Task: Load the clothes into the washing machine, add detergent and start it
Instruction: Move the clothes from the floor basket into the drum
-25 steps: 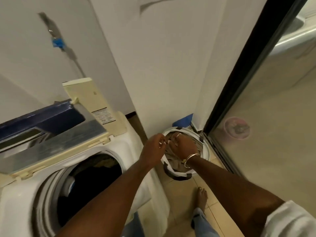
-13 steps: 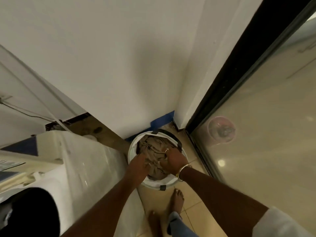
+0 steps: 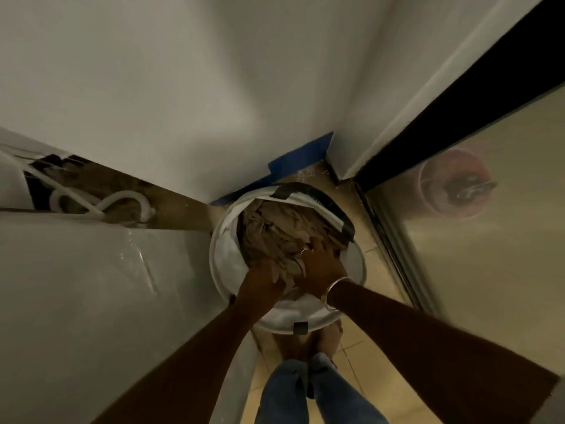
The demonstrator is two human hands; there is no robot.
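Now the left hand (image 3: 263, 278) and right hand (image 3: 321, 267) have sunk into the basket (image 3: 220, 255), close together, apparently gripping the clothes (image 3: 275, 228); washing machine (image 3: 91, 286) next.

Dim, warm light down here. Beyond the grip a plain white wall (image 3: 183, 87) climbs away and meets a second wall (image 3: 382, 87) at a corner, up and to the right. Blue tape (image 3: 301, 159) runs along the wall's foot, just past the grip. To the right stand a black door frame (image 3: 458, 96) and a glass panel (image 3: 504, 286), hazy with reflections. Below the grip lie tan floor tiles (image 3: 357, 359).
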